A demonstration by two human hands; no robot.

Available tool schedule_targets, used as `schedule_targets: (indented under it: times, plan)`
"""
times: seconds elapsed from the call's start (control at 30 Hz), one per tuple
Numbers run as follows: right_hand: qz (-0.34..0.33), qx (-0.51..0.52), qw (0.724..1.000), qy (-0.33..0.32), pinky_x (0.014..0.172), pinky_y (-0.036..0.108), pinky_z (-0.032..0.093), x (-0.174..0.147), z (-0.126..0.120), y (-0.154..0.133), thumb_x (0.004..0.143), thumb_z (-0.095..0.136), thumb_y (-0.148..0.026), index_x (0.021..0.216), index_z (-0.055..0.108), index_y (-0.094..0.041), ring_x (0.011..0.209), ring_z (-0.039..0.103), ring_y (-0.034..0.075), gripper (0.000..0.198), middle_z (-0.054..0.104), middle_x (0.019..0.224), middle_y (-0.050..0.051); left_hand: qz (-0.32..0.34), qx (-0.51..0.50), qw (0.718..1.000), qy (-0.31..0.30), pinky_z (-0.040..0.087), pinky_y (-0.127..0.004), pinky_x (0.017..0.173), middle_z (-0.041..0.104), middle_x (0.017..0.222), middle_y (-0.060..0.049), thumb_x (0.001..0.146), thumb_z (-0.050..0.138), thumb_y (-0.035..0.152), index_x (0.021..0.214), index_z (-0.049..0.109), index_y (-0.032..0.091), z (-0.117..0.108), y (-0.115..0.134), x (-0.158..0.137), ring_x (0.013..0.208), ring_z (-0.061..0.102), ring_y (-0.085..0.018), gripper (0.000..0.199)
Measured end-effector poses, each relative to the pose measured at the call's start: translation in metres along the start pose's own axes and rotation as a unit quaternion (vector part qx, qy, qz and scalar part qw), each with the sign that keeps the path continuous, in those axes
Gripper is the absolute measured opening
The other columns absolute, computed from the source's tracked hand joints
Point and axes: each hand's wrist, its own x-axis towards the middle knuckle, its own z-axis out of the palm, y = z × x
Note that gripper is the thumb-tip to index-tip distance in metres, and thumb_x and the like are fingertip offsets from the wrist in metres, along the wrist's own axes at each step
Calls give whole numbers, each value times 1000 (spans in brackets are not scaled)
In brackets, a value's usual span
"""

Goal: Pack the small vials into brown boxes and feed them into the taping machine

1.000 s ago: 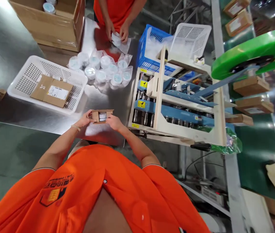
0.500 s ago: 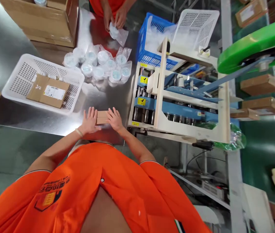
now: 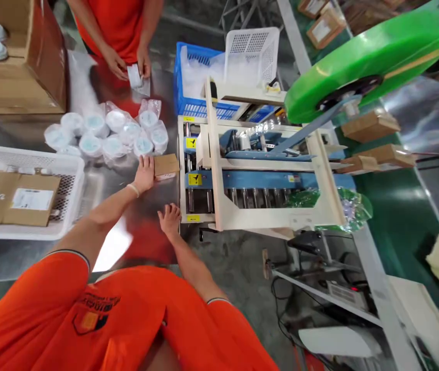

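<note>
On the metal table (image 3: 145, 219), small carton (image 3: 166, 165), left fingers (image 3: 149, 167) against its end

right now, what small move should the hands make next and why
Probably a gentle push by the left hand, sliding the small carton onto the rollers: the hand lies against its left end, while its other end sits beside the roller frame.

The carton (image 3: 14, 87) is cut by the left and top edges, and the basket (image 3: 74, 193) only by the left one. Print on the label (image 3: 32, 199) is too small for reading. The left hand (image 3: 144, 176) hides one end of the box (image 3: 166, 165). The frame (image 3: 214, 170) covers part of the crate (image 3: 194, 105).
</note>
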Motion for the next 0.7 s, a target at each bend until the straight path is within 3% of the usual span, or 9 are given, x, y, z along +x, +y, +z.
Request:
schedule_targets:
  times: [0.1, 0.17, 0.23, 0.33, 0.4, 0.47, 0.53, 0.63, 0.7]
  plan:
    - [-4, -21, 1000, -13, 107, 62, 53, 1, 3, 5, 112, 51, -49, 150, 65, -22, 136, 59, 44, 49, 56, 160, 27, 37, -47, 998, 0, 3, -74, 136, 31, 178, -33, 92, 71, 48, 174, 32, 2, 33, 41, 76, 171, 14, -54, 102]
    - [-15, -30, 999, -17, 107, 63, 53, 2, 2, 9, 113, 48, -48, 149, 66, -22, 135, 60, 45, 48, 58, 158, 27, 78, -81, 992, -51, 3, -77, 135, 25, 178, -39, 90, 77, 46, 173, 29, -2, 52, 77, 110, 171, 9, -57, 108]
    - [-29, -33, 999, -20, 107, 63, 52, 2, 2, 13, 113, 47, -45, 148, 66, -22, 134, 61, 46, 46, 60, 155, 27, 130, -126, 979, -97, 12, -77, 133, 13, 178, -44, 91, 78, 44, 175, 14, -7, 63, 108, 120, 171, 6, -57, 117]
    - [-43, -18, 999, 11, 109, 64, 49, 0, 5, 19, 111, 51, -40, 143, 67, -18, 133, 61, 45, 42, 62, 149, 29, 188, -205, 959, -51, 31, -66, 132, 0, 183, -37, 101, 65, 36, 179, 3, 4, 49, 119, 91, 174, 10, -45, 104]
    - [-38, 4, 998, 53, 110, 62, 48, 0, 12, 22, 110, 55, -40, 138, 68, -14, 133, 60, 43, 40, 62, 146, 29, 181, -217, 959, 24, 32, -61, 135, 9, 186, -28, 103, 58, 27, 179, 16, 13, 18, 96, 45, 174, 18, -39, 88]
    - [-24, 18, 996, 89, 110, 60, 48, 2, 22, 24, 108, 59, -40, 132, 68, -12, 132, 60, 41, 38, 62, 145, 29, 119, -188, 970, 99, 27, -60, 139, 30, 181, -23, 103, 57, 23, 174, 32, 16, -30, 52, -15, 172, 26, -36, 76]
    - [-21, 25, 994, 108, 107, 58, 49, 5, 29, 26, 106, 62, -40, 128, 69, -13, 130, 59, 40, 36, 62, 143, 28, -43, -122, 974, 185, 25, -61, 140, 42, 174, -24, 104, 62, 24, 168, 39, 12, -83, -3, -79, 169, 32, -35, 69]
    - [-28, 31, 991, 131, 106, 57, 48, 7, 32, 28, 104, 62, -40, 124, 70, -14, 129, 58, 40, 34, 61, 143, 28, -330, -13, 901, 283, 24, -77, 133, 42, 167, -37, 100, 76, 35, 158, 40, -5, -146, -81, -158, 165, 32, -46, 79]
    - [-26, 31, 990, 138, 107, 58, 48, 7, 31, 27, 103, 63, -40, 123, 71, -14, 130, 57, 41, 33, 61, 144, 28, -345, 3, 895, 283, 32, -79, 126, 48, 159, -41, 105, 72, 47, 151, 43, -11, -167, -114, -191, 160, 37, -49, 79]
